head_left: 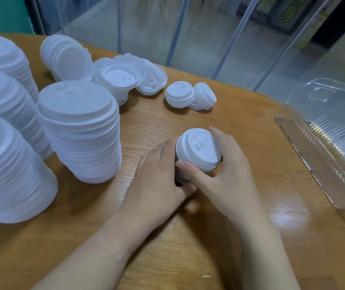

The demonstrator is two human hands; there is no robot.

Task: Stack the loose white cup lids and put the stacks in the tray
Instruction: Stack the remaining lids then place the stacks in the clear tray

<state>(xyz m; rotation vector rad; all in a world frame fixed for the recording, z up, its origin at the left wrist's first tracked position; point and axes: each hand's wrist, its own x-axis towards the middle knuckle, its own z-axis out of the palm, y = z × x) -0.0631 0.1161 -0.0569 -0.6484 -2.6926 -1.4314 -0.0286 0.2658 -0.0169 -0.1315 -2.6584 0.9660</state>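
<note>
With my left hand (159,174) and right hand (224,164) both wrapped around a short stack of lids (198,151) on the table (188,237), I judge little done: the clear tray (322,139) holds nothing, and loose lids (125,76) remain.

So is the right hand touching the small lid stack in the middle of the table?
Touching. The head view shows the right hand with its fingers curled round the small lid stack, thumb pressed on its near side.

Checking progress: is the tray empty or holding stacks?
Empty: through the clear tray only the table shows, and no lids lie in it.
</note>
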